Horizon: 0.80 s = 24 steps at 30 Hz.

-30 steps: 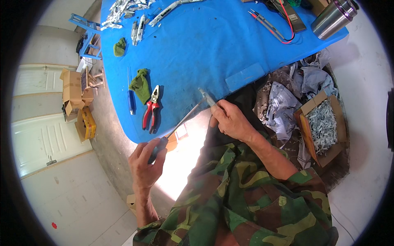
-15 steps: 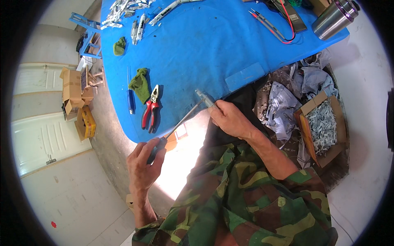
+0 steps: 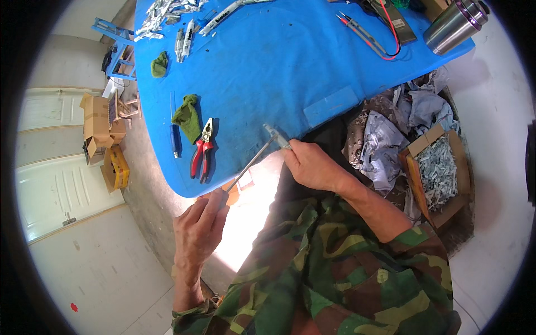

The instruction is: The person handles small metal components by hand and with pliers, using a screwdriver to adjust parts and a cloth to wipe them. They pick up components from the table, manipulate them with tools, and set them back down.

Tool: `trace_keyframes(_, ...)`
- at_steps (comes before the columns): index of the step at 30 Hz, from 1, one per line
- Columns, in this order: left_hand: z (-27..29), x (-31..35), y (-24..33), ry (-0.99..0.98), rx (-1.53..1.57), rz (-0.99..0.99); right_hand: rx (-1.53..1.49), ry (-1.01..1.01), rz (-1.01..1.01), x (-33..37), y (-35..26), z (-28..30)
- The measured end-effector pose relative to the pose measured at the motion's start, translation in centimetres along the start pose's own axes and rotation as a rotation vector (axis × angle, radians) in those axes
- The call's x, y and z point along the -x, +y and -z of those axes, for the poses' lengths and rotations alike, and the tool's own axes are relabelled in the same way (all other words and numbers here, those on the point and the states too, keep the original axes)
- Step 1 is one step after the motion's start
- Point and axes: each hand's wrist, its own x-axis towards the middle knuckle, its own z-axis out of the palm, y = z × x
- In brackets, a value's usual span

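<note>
My left hand [image 3: 199,226] is closed round the handle of a screwdriver [image 3: 249,166], whose long metal shaft slants up to the right. The shaft's tip meets a small greyish, tube-like piece [image 3: 277,137] at the table's front edge. My right hand [image 3: 312,163] grips the lower end of that piece, fingers curled, and covers part of it. Red-handled pliers [image 3: 202,152] lie with jaws upward on the blue-covered table [image 3: 245,72], left of the screwdriver. Beside them are a crumpled green cloth [image 3: 188,118] and a second screwdriver with a blue handle [image 3: 175,140].
Several whitish strips [image 3: 167,17] are piled at the far left. Red and black test probes [image 3: 363,34] and a steel flask [image 3: 455,27] occupy the far right. Below the table's right side stand grey plastic bags [image 3: 384,148] and a carton of shreds [image 3: 438,176].
My left hand has turned slightly round the screwdriver handle, its knuckles now covering more of it. The right hand still holds the greyish piece in nearly the same place.
</note>
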Motion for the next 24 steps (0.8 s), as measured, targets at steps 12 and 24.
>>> trace_keyframes(12,2.4,-1.6,1.7,-0.096,0.264,0.281,0.239,-0.029,-0.030,0.2,-1.2,0.4)
trace_keyframes(24,2.1,-0.9,2.5,-0.024,-0.371,-0.228,0.289,-0.026,-0.008,0.3,-1.3,0.3)
